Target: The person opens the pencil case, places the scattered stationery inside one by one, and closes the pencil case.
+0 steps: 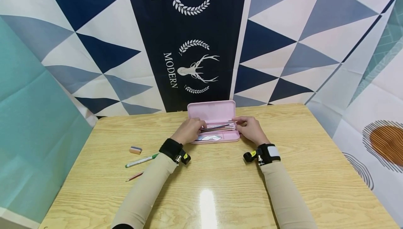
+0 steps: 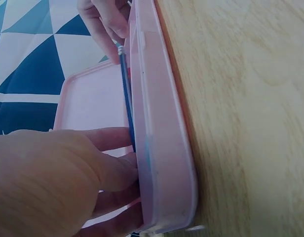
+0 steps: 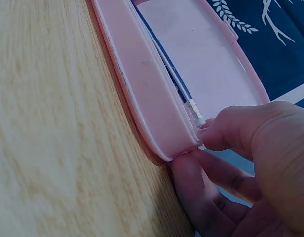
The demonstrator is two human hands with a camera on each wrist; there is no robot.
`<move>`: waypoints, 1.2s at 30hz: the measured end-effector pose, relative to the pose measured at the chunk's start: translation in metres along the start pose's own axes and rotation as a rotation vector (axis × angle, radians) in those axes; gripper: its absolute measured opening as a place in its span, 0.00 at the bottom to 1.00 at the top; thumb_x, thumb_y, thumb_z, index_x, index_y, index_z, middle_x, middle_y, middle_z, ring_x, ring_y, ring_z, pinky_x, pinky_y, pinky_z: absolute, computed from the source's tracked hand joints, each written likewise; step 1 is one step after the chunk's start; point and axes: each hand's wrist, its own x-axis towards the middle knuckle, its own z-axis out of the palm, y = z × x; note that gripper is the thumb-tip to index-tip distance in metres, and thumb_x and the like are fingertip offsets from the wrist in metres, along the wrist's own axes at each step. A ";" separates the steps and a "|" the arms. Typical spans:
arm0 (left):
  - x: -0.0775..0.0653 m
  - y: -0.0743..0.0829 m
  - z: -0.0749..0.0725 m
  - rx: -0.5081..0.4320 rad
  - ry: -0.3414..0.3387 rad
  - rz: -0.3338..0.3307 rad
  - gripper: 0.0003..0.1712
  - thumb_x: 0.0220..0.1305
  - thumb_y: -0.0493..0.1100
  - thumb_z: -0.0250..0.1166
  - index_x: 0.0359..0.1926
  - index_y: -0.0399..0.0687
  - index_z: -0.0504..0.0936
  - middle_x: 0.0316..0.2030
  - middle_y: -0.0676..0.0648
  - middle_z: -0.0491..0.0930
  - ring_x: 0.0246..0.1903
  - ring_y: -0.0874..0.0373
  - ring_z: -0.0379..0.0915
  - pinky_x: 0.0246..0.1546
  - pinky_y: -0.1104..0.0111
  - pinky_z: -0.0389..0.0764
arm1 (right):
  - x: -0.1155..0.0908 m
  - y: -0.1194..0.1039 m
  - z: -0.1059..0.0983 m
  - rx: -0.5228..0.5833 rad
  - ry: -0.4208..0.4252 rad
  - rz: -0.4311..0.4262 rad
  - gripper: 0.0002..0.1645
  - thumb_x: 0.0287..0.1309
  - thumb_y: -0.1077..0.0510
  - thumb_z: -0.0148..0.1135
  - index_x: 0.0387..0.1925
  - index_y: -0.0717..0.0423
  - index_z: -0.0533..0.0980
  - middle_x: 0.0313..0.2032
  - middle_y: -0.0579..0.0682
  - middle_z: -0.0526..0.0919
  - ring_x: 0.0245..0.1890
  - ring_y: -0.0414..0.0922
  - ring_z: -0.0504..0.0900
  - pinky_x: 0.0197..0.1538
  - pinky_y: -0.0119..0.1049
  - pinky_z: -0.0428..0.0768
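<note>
A pink pencil case lies at the table's back edge, its lid raised behind it. Pencils fill its rear section, and a blue-and-white item lies in the front one. My left hand reaches into the left end, thumb and forefinger pinching a dark blue pencil. That pencil slants across the others, its metal-banded eraser end at the right. At the case's right end, my right hand grips the corner, thumb at the rim beside the eraser and fingers outside the wall.
Left of my left forearm lie an eraser, a green-capped marker and a red pencil partly hidden by the sleeve. A patterned cloth hangs right behind the wooden table.
</note>
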 end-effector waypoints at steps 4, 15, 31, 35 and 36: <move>0.001 0.001 -0.001 0.012 -0.026 -0.008 0.14 0.62 0.30 0.64 0.45 0.49 0.87 0.37 0.48 0.84 0.38 0.56 0.78 0.47 0.63 0.82 | 0.000 0.001 -0.001 0.008 0.000 -0.008 0.18 0.63 0.61 0.63 0.54 0.52 0.83 0.45 0.59 0.87 0.35 0.49 0.83 0.28 0.31 0.83; 0.003 0.007 -0.003 0.016 -0.064 -0.053 0.15 0.60 0.28 0.64 0.42 0.48 0.89 0.39 0.48 0.86 0.40 0.56 0.79 0.51 0.62 0.83 | -0.001 -0.001 -0.001 0.014 -0.007 0.007 0.18 0.62 0.62 0.63 0.54 0.52 0.83 0.46 0.59 0.86 0.37 0.50 0.81 0.29 0.31 0.83; -0.005 0.013 -0.004 0.034 -0.074 -0.061 0.16 0.57 0.30 0.66 0.45 0.48 0.88 0.39 0.47 0.83 0.37 0.56 0.75 0.47 0.62 0.82 | -0.002 -0.002 -0.002 0.002 -0.005 0.014 0.18 0.62 0.61 0.62 0.54 0.51 0.83 0.46 0.59 0.86 0.38 0.51 0.80 0.28 0.31 0.82; -0.005 0.013 -0.003 0.046 -0.056 -0.058 0.15 0.58 0.31 0.66 0.44 0.49 0.88 0.38 0.48 0.83 0.36 0.56 0.74 0.45 0.62 0.83 | -0.002 -0.002 -0.002 0.001 -0.008 0.014 0.18 0.63 0.61 0.62 0.54 0.52 0.83 0.46 0.59 0.86 0.38 0.51 0.80 0.29 0.31 0.82; -0.005 0.013 -0.003 0.048 -0.053 -0.058 0.15 0.58 0.31 0.66 0.44 0.49 0.89 0.38 0.48 0.83 0.36 0.56 0.74 0.45 0.62 0.83 | -0.002 -0.002 -0.002 -0.001 -0.007 0.013 0.18 0.63 0.61 0.62 0.54 0.52 0.83 0.46 0.59 0.86 0.38 0.51 0.80 0.29 0.31 0.82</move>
